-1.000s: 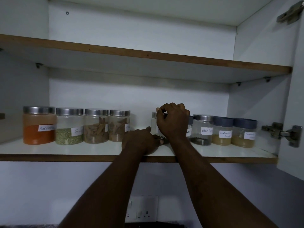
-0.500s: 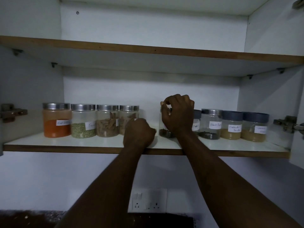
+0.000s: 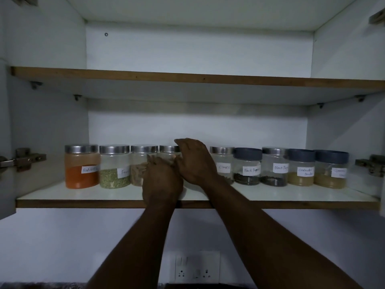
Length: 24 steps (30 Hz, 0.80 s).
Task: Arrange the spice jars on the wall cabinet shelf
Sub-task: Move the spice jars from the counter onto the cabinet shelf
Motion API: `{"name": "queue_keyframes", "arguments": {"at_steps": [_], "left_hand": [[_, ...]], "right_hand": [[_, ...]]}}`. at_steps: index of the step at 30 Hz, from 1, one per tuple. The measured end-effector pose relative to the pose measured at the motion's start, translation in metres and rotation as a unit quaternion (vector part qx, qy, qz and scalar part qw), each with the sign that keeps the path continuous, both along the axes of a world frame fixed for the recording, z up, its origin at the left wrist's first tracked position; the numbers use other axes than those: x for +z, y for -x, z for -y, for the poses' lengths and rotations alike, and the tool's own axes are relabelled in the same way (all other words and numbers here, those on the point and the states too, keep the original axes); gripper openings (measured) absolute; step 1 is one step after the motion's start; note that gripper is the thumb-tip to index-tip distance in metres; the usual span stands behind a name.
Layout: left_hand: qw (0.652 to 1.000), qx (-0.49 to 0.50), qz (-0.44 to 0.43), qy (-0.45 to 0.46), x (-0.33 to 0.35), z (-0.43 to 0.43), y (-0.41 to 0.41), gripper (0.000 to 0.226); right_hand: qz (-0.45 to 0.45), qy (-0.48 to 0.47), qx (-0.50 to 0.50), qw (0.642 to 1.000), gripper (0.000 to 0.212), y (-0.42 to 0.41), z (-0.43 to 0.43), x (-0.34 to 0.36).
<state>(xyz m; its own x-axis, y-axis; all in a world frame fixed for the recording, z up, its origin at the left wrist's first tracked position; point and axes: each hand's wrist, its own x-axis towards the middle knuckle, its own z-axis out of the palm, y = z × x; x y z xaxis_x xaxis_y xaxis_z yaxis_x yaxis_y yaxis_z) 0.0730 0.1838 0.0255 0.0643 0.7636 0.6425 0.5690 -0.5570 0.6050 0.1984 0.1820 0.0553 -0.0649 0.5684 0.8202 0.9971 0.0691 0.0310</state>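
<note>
The white wall cabinet [image 3: 41, 122] holds two shelves with brown front edges. The lower shelf [image 3: 62, 197] carries the spice jars [image 3: 248, 167] in one row across mid-frame. At centre, the left hand [image 3: 161, 182] covers the front of the fourth jar [image 3: 169, 149] from the left, fingers blurred, grip impossible to tell. The right hand [image 3: 194, 163] lies loose-fingered against that jar's side. The upper shelf [image 3: 187, 77] spans above, and a wall socket [image 3: 196, 268] sits at bottom centre.

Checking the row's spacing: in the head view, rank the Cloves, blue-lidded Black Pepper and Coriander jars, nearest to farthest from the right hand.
1. Cloves jar, just right of the right hand.
2. Blue-lidded Black Pepper jar, next along.
3. Coriander jar, second from the right end.
</note>
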Motion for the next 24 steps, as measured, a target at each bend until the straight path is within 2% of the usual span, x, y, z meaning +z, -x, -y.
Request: {"name": "queue_keyframes", "arguments": {"at_steps": [8,13,18,24], "left_hand": [[0.996,-0.010,-0.086,0.025,-0.003,-0.013,0.001,0.045],[0.985,-0.047,-0.157,0.057,0.000,-0.024,-0.005,0.063],[0.982,-0.054,-0.173,0.052,-0.003,-0.032,-0.007,0.071],[0.986,-0.037,-0.159,0.036,-0.003,-0.033,-0.007,0.073]], "right_hand": [[-0.038,-0.044,0.039,0.998,0.031,-0.004,0.003,-0.002],[-0.069,-0.092,0.050,0.992,0.024,-0.008,0.010,0.000],[-0.057,-0.127,0.004,0.990,0.021,-0.002,0.010,0.000],[-0.059,-0.125,-0.005,0.990,0.027,0.000,0.013,0.002]]}}
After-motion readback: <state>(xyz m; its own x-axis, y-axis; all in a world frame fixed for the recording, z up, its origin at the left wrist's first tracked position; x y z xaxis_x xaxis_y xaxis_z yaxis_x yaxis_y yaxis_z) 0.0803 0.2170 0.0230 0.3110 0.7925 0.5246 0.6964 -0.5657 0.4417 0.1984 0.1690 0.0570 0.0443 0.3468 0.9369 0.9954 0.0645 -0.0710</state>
